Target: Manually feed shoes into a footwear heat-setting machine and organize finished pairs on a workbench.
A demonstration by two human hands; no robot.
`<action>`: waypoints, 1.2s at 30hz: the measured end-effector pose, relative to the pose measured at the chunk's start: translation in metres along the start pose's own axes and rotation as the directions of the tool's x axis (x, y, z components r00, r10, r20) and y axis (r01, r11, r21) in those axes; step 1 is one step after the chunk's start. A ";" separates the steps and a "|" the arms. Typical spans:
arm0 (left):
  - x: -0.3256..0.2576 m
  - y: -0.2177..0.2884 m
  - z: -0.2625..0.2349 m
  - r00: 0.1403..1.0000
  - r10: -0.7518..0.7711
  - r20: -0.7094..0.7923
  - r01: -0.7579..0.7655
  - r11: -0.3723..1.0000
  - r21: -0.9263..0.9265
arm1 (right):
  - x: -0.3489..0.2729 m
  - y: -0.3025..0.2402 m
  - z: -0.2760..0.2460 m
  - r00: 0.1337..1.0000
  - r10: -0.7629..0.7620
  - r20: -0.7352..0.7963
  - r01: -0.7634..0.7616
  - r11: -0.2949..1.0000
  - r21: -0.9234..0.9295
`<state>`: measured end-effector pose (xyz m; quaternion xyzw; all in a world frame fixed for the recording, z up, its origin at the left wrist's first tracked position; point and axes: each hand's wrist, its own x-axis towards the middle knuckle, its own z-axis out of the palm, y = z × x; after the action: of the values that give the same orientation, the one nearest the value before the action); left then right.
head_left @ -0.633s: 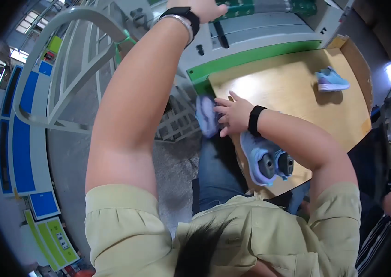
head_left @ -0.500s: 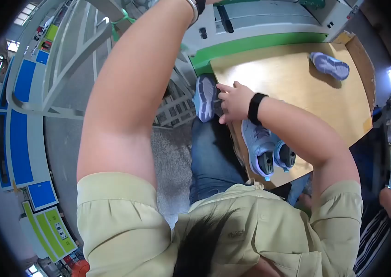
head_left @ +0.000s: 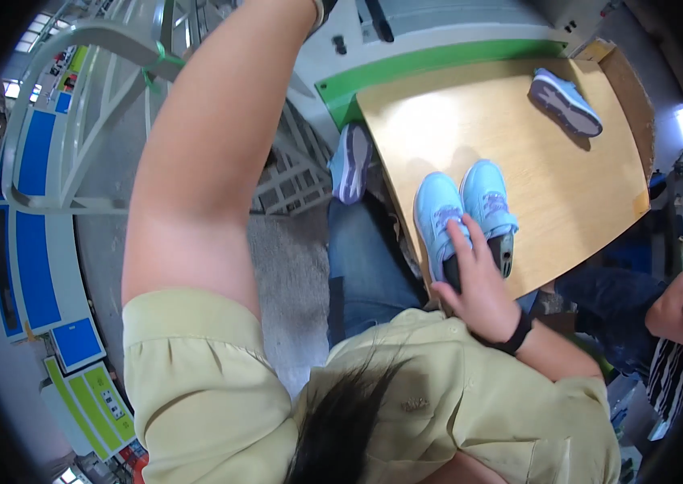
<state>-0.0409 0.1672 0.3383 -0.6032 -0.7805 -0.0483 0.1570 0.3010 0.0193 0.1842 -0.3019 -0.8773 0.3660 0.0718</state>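
On the board, a pair of light blue sneakers with lilac laces stands upright, toes away from me and black inserts in their heel openings. My right hand (head_left: 483,286) reaches over the heel of the left sneaker (head_left: 438,206), thumb on one side and fingers on the other, closed around it. Beside it stands the right sneaker (head_left: 487,194), close to my fingertips. My left arm stretches up past the top edge, so that hand is out of view.
A light wooden board (head_left: 414,121) lies before me. Another sneaker (head_left: 565,103) rests on its side at the far right; one more (head_left: 351,164) shows its sole beyond the left edge. A grey metal rack (head_left: 75,121) stands left. Another person's arm (head_left: 674,306) is at right.
My right hand has drawn back toward me, from the sneakers' front ends to the left one's heel. My left hand has stayed beyond the top edge.
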 end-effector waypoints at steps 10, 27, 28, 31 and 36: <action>0.009 -0.016 0.044 0.990 0.025 -0.142 -0.006 0.991 0.131 | 0.020 0.015 -0.008 0.995 -0.014 -0.104 0.054 0.920 0.388; 0.011 -0.003 0.048 0.974 0.053 -0.222 -0.047 0.998 0.033 | 0.423 -0.004 -0.192 0.827 -0.306 -0.471 0.291 0.951 -0.107; 0.009 -0.004 0.050 0.976 0.053 -0.210 -0.046 0.998 0.036 | 0.416 0.002 -0.187 0.835 -0.273 -0.478 0.298 0.954 -0.024; 0.004 -0.021 0.053 0.943 0.052 -0.329 -0.027 0.996 0.080 | 0.350 0.015 -0.170 0.882 -0.306 -0.359 0.381 0.911 0.158; -0.013 -0.012 0.021 0.921 0.177 -0.347 -0.186 0.982 0.006 | 0.128 0.077 -0.098 0.936 -0.238 -0.258 0.235 0.971 -0.045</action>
<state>-0.0537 0.1577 0.3161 -0.6571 -0.6807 -0.1493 0.2875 0.2683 0.1952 0.1901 -0.2404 -0.8925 0.3057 0.2283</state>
